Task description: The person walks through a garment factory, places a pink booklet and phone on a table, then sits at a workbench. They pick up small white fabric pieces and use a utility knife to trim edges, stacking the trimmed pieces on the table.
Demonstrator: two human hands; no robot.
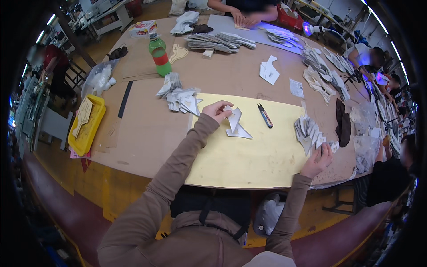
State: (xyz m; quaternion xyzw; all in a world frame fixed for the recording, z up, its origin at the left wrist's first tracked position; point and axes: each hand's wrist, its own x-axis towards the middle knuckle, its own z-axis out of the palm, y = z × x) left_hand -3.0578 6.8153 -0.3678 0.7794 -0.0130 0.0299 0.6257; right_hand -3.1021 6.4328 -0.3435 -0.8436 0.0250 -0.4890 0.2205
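My left hand (217, 111) pinches a small white cut piece (234, 119), apparently fabric or leather, over a yellow sheet (249, 164). Below it, another white piece (240, 132) with a pointed end lies on the sheet. At the sheet's right edge, a fanned row of similar white pieces (307, 132) overlaps. My right hand (317, 160) is at the near right end of this row, its fingers closed on a piece there. Thread snips (265, 116) with dark handles lie between my hands. Beyond my left hand sits a loose pile of white pieces (181, 99).
A green bottle (160, 58) with a red label stands at the far left. Left lies a yellow tray (92, 129) holding a pattern piece. Stacks of grey-white pieces (218, 42) spread across the back. A co-worker's hands (244, 18) work opposite; other people sit at right.
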